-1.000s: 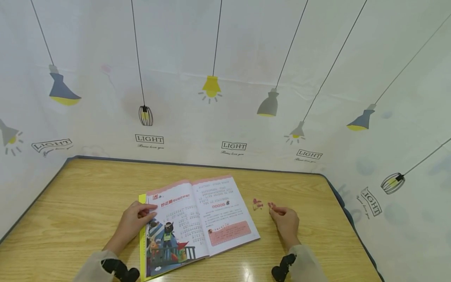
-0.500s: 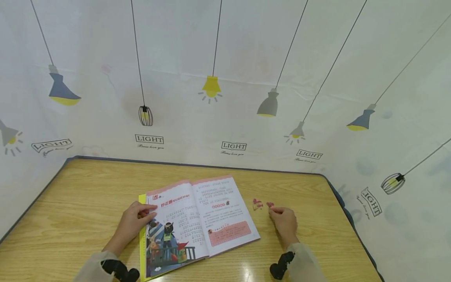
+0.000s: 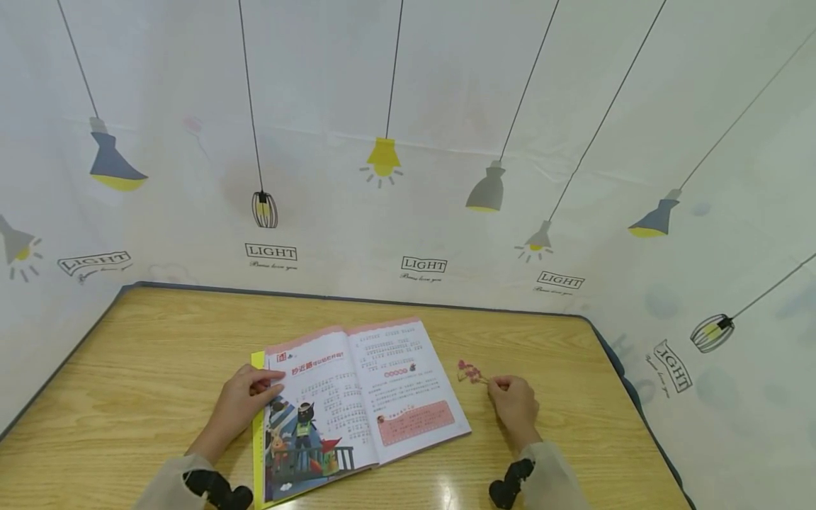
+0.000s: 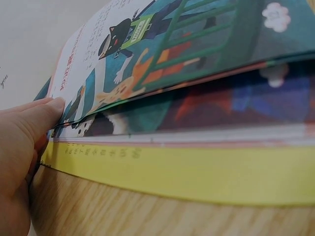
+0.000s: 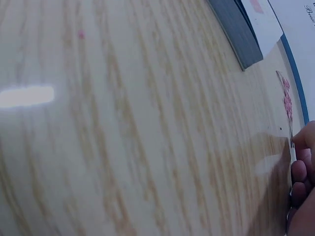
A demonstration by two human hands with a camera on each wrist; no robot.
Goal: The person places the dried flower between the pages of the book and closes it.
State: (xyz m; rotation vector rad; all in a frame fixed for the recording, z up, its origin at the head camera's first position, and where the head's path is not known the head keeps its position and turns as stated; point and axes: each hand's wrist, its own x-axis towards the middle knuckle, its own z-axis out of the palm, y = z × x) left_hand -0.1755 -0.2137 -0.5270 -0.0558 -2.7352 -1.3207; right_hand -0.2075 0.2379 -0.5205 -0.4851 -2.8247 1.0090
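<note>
Fingers of my right hand (image 3: 515,406) are pinching, in the head view, a pink sprig (image 3: 475,374) just right of the open book (image 3: 414,386); separate a moment ago, it is now meeting the second sprig (image 3: 462,366), so both seem to be forming one cluster. In the left wrist view, my left hand (image 4: 19,132) is touching the book's edge; whether it is gripping I cannot tell. The right wrist view is showing pink flowers (image 5: 287,100) between book and hand.

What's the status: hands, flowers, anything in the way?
Left hand holding book, left edge. Right hand pinching flowers by stem. Flowers beside book, apart; no obstruction visible.
</note>
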